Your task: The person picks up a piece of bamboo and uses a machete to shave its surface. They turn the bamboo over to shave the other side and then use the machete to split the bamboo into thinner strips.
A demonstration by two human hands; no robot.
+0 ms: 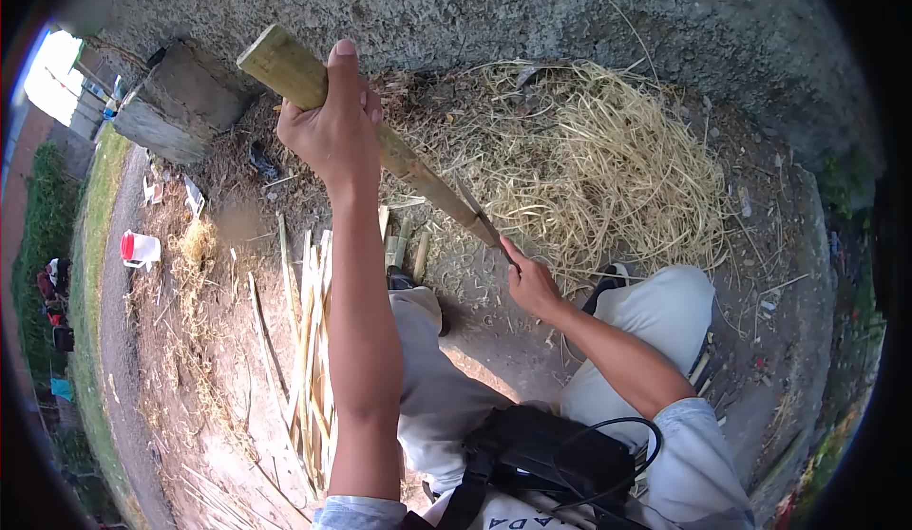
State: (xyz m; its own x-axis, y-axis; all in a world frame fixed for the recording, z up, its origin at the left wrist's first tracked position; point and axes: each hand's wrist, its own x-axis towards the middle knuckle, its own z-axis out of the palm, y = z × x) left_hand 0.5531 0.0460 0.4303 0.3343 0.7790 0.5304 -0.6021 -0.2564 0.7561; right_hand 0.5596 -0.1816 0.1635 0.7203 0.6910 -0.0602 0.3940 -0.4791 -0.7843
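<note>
My left hand point(334, 123) grips a thick green bamboo pole point(285, 66) near its upper end and holds it slanting down to the right. A knife blade point(483, 218) is set into the pole's lower end. My right hand point(529, 283) is closed around the knife's handle just below that end. A bundle of split bamboo strips point(312, 340) lies on the ground under my left arm, beside my bent left knee.
A heap of pale bamboo shavings point(598, 160) lies ahead against a rough concrete wall point(532, 8). A concrete block point(180, 103) stands at upper left. A red and white container point(138, 248) sits on the dirt at left. A black bag point(551, 454) rests in my lap.
</note>
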